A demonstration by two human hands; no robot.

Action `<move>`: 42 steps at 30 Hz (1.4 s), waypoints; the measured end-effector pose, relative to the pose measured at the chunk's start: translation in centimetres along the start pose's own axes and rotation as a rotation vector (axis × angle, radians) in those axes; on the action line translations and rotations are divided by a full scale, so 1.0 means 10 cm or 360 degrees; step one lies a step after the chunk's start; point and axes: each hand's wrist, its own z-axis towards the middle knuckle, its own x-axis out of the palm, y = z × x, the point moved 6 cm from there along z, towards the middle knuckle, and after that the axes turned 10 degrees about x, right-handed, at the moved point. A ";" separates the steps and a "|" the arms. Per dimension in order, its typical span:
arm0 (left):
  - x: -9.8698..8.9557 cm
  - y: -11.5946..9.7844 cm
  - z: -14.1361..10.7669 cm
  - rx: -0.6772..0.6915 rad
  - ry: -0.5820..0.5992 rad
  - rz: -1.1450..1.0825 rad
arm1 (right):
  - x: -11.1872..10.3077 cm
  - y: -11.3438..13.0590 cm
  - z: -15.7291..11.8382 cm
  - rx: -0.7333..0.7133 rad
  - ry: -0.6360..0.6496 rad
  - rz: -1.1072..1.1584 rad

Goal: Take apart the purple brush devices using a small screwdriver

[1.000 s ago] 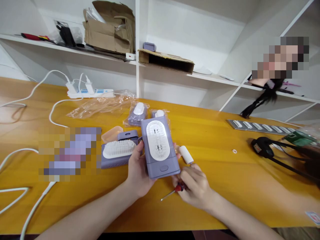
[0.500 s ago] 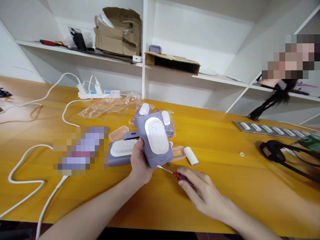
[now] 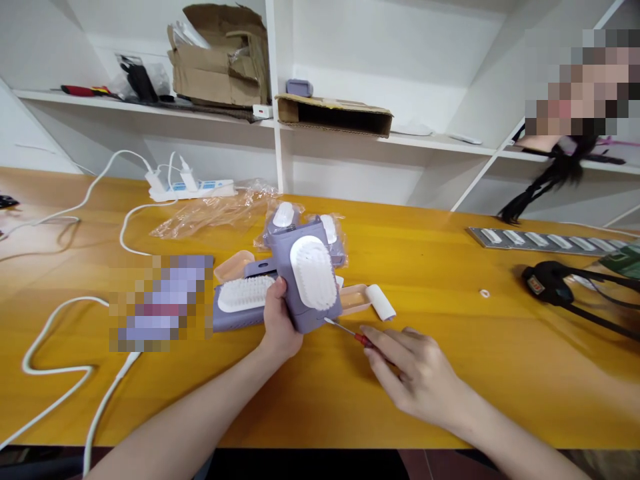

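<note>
The left hand (image 3: 281,325) holds a purple box (image 3: 306,283) up over the table (image 3: 425,260). The right hand (image 3: 417,367) grips a screwdriver (image 3: 362,339), its tip at the box's bottom end. I see a white roll (image 3: 381,303) nearby.

The bare left forearm (image 3: 200,407) slants up from the lower left to the left hand (image 3: 281,327), grasping, thumb (image 3: 277,292) raised; the right forearm (image 3: 510,423) angles in from the lower right, the right hand (image 3: 420,370) pinching, knuckles up

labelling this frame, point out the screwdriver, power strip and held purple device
Screwdriver (image 3: 363,340), head view: red handle.
Power strip (image 3: 203,191), head view: white casing.
Held purple device (image 3: 313,273), head view: white oval face.
</note>
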 end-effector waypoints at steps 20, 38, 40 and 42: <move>-0.21 0.18 0.09 0.0393 0.0152 0.0302 | 0.08 -0.03 0.00 0.0614 0.0566 -0.0168; -0.20 0.09 0.02 0.0353 0.0071 0.0298 | -0.03 0.26 0.37 0.0326 0.0625 -0.0662; -0.16 0.08 0.01 0.0348 0.0169 0.0338 | -0.10 0.23 0.44 0.0364 0.0587 -0.0484; -0.14 0.07 0.00 0.0361 0.0229 0.0369 | -0.17 0.22 0.51 0.0374 0.0532 -0.0314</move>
